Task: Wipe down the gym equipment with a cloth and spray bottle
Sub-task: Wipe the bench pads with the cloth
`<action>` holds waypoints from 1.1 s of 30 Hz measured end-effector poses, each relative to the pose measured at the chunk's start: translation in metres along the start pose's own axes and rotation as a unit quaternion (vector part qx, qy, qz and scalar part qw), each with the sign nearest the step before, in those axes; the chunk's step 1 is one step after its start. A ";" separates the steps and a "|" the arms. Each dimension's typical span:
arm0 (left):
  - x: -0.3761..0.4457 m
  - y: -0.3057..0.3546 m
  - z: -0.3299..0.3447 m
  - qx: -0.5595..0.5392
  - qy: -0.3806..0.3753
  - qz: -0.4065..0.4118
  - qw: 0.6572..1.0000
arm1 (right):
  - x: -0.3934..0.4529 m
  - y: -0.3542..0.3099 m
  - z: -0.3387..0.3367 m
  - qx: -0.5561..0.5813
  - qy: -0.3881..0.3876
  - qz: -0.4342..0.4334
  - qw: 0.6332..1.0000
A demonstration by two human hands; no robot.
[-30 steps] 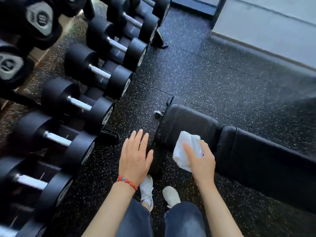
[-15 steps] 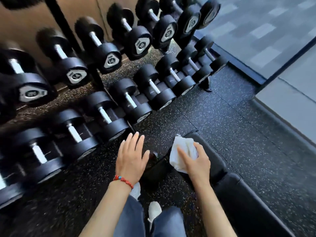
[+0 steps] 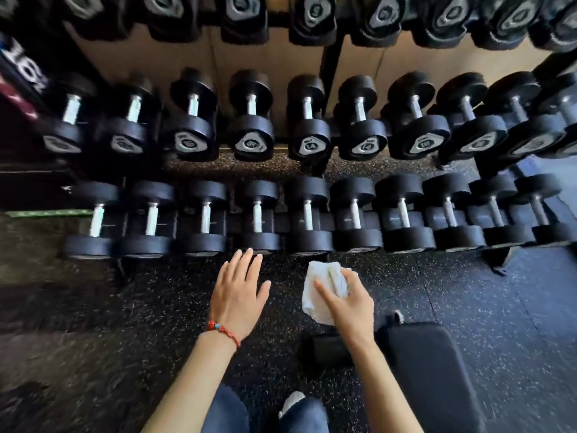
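Speckled floor (image 3: 140, 323) lies open between the near dumbbell row (image 3: 257, 220) and both hands: left hand (image 3: 236, 295) spread, right hand (image 3: 349, 303) gripping a white cloth (image 3: 315, 295). Dumbbell numbers too blurred to read.

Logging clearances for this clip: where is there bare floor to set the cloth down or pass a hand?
Bare speckled floor lies between the bottom dumbbell row and the bench pad, right of the right hand gripping the cloth. Another patch lies left of the open left hand, below that row. The rack tiers are crowded, dumbbells nearly side by side.
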State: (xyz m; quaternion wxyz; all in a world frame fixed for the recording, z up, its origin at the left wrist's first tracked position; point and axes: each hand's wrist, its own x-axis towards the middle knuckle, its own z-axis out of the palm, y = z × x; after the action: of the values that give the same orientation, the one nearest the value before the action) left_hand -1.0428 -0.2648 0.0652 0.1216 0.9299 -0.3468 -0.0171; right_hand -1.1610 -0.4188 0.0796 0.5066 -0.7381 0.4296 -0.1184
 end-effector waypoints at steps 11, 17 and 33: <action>-0.078 -0.196 -0.048 -0.001 0.050 -0.181 0.982 | -0.035 -0.098 0.194 -0.069 -0.161 -0.101 0.979; -0.121 -0.311 -0.071 -0.005 0.067 -0.273 0.960 | -0.069 -0.148 0.309 -0.074 -0.238 -0.127 0.960; -0.152 -0.494 -0.108 -0.021 0.099 -0.477 0.873 | -0.093 -0.253 0.534 -0.147 -0.412 -0.210 0.874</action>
State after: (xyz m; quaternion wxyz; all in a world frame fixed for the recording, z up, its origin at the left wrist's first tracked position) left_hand -0.8296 0.2173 0.0440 0.1520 0.9763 0.1534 0.0119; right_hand -0.7609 0.0267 0.0741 0.4861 -0.8591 0.0295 0.1574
